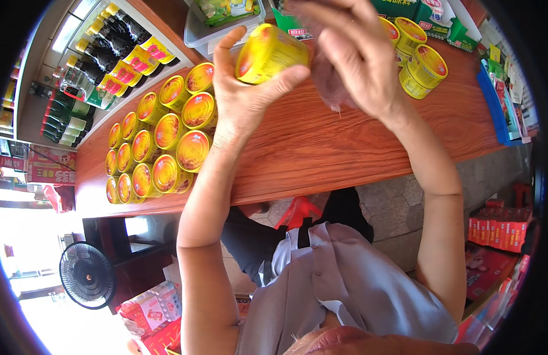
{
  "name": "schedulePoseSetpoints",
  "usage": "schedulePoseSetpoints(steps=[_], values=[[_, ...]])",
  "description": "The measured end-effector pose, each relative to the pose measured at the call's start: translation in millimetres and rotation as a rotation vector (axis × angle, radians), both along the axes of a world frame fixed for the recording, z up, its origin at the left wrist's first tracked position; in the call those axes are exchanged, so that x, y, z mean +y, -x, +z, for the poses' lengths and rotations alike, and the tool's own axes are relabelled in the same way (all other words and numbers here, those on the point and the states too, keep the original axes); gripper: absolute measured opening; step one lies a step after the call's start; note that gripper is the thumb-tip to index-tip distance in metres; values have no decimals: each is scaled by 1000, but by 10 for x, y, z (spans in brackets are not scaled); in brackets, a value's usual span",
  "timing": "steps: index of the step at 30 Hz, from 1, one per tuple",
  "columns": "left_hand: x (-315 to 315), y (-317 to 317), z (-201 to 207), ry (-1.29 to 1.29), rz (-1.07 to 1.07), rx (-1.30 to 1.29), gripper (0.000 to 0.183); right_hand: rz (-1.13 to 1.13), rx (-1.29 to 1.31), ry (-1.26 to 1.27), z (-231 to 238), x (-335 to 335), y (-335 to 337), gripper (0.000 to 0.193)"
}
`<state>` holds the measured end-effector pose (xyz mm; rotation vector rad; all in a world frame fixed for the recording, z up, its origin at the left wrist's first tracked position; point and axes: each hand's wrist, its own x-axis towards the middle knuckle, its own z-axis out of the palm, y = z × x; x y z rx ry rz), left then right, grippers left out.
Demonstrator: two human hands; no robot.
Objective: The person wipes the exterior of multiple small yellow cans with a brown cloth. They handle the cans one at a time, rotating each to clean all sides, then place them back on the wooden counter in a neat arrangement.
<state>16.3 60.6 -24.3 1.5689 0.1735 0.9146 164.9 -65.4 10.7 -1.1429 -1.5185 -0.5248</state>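
Observation:
My left hand (241,97) grips a round yellow can (272,54), tilted on its side above the wooden counter, with the thumb along its lower edge and the fingers around its end. To the right of the can is my right hand (368,65), its fingers partly smeared by motion. A dull mauve cloth (332,83) hangs from that hand, close beside the can; whether it touches the can I cannot tell. Several matching yellow cans with orange lids (167,130) stand in rows on the counter, left of my left forearm.
More yellow cans (425,68), some stacked, stand at the right near green boxes (434,15). A clear plastic box (223,32) sits at the back. Shelved bottles (117,53) line the far left. A blue tray (500,109) lies at the counter's (321,154) right end.

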Motion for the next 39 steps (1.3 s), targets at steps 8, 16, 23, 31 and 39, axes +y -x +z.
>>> schedulePoseSetpoints(steps=[8, 16, 23, 31, 39], values=[[3, 8, -36, -138, -163, -5, 117, 111, 137, 157, -270, 25, 123, 38], [-23, -31, -91, 207, -310, -36, 98, 471, 651, 421, -320, 39, 69, 62], [104, -3, -35, -58, -209, 21, 92, 555, 738, 381, -368, 71, 129, 78], [103, -83, -147, 437, -448, -134, 66, 454, 701, 105, -446, 163, 226, 62], [82, -38, -101, 737, -551, -25, 69, -135, -171, 169, -485, 76, 164, 63]])
